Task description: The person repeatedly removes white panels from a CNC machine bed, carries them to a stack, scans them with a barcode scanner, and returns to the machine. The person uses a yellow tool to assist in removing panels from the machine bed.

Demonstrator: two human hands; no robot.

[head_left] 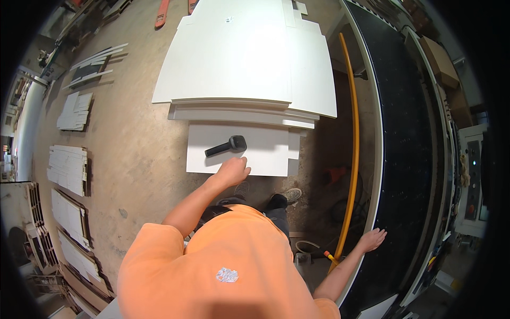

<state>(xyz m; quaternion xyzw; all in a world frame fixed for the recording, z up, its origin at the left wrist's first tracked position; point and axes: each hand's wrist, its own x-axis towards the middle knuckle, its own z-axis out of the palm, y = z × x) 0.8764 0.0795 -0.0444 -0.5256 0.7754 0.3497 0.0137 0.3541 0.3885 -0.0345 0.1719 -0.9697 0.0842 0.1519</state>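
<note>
A black handheld scanner (228, 145) lies on a white panel low in the stack in front of me, its handle toward the left. Just on the near side of it is my left hand (234, 171), fingers curled in and nothing seen in them; a small gap separates it from the scanner. Out to the right, my right hand (373, 239) is at the edge of a long black conveyor bed (406, 138), fingers stretched out over its surface and holding nothing. Larger white panels (234, 58) are piled beyond the scanner.
A yellow rail (354, 122) runs along the conveyor's near side. White strips and panels (69, 167) lie in several piles on the left floor. Cardboard boxes (440, 61) and a control panel (473, 181) are at the far right. An orange pallet-truck fork (162, 14) shows at the back.
</note>
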